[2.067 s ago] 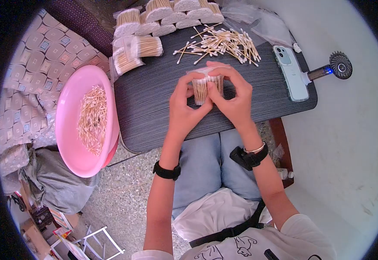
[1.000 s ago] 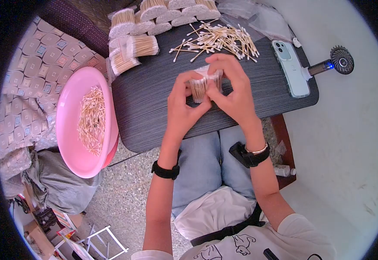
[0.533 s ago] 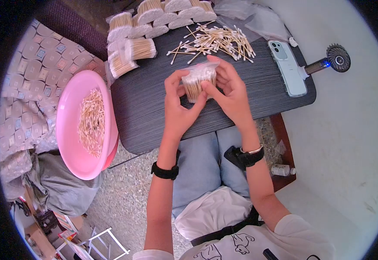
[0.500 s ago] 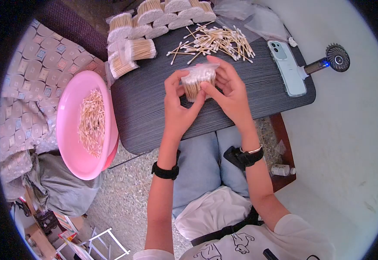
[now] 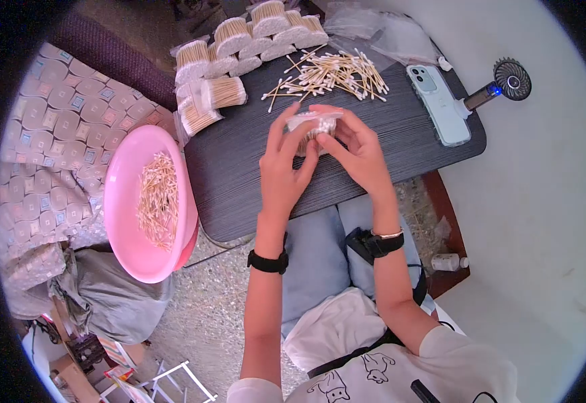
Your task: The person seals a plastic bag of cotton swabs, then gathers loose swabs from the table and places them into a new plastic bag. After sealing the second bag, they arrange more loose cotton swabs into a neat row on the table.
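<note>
Here, swab packet (image 5: 314, 125) between both hands.

White cartoon-print tee (image 5: 373, 366), light jeans (image 5: 313, 262), black band (image 5: 269, 262) by left hand (image 5: 286, 171), black watch (image 5: 372, 244) and bangle (image 5: 388, 234) by right hand (image 5: 360, 158).

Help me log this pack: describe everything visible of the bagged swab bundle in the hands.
The bagged swab bundle is a sheaf of wooden-looking sticks with white cotton tips in clear plastic. The left hand and right hand pinch it over the dark table, white tips toward the camera; fingers cover its sides.
</note>
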Demonstrator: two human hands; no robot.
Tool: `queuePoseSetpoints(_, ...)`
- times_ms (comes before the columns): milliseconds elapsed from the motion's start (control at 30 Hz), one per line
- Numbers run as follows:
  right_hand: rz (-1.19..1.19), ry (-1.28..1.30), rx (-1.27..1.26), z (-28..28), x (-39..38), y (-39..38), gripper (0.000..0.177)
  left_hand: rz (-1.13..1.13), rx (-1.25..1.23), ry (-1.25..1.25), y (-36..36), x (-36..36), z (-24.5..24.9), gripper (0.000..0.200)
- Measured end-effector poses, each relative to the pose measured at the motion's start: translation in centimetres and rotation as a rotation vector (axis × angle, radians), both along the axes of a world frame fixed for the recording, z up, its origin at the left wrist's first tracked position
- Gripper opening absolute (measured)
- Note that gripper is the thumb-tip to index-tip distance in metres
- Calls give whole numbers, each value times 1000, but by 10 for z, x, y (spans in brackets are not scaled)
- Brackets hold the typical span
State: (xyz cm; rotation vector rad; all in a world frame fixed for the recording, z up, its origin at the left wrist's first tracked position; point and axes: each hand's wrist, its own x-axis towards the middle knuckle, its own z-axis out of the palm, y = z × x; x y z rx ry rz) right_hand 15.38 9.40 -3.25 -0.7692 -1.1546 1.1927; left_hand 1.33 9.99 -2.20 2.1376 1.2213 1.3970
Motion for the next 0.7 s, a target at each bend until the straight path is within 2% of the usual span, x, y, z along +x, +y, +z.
queuePoseSetpoints(233, -29, -28, 13, -5, -2, -2, 37, -80, -22, -14, 6, -1, -8, 23)
queuePoseSetpoints(333, -34, -36, 13, -6, -2, -2, 37, -59, 107, 28, 9, 0, -11, 22)
queuePoseSetpoints(533, -49, -48, 10, -11, -2, -1, 38, -147, -10, -142, 11, 0, -22, 19)
queuePoseSetpoints(633, -56, -41, 4, -9, -3, -2, 40, -141, 10, -186, 11, 3, -24, 26)
queuePoseSetpoints(700, -75, -23, 11, -10, -4, -2, 42, -48, 7, -83, 6, 4, -16, 35)
